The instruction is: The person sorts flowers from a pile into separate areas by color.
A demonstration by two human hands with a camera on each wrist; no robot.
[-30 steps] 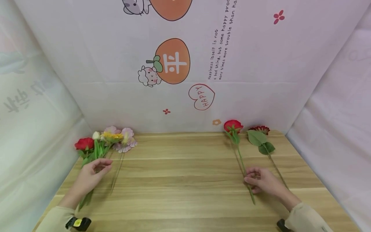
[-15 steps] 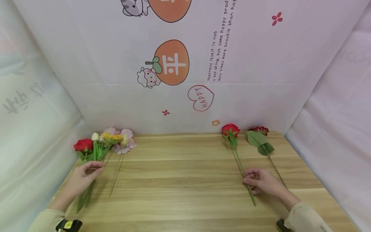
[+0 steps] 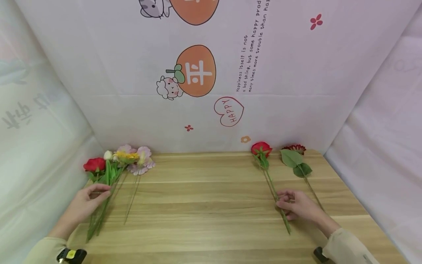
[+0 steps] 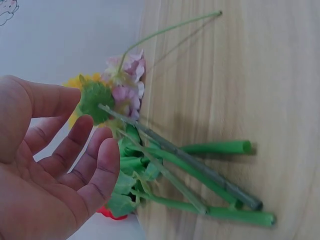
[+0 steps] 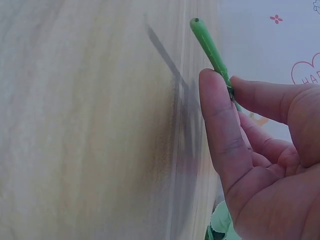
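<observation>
The right hand (image 3: 298,206) pinches a red rose (image 3: 262,150) by its stem, near the bottom end. The left hand (image 3: 86,201) has loosely bent fingers, spread apart, by a bunch of flowers (image 3: 126,157); it is hard to tell if it touches a stem. A dark red flower (image 3: 296,148) lies right of the rose on the wooden desk (image 3: 197,205). White cloth (image 3: 280,110) hangs behind.

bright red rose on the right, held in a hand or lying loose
Held: the right hand pinches the stem of the rose, shown in the head and right wrist views.
</observation>
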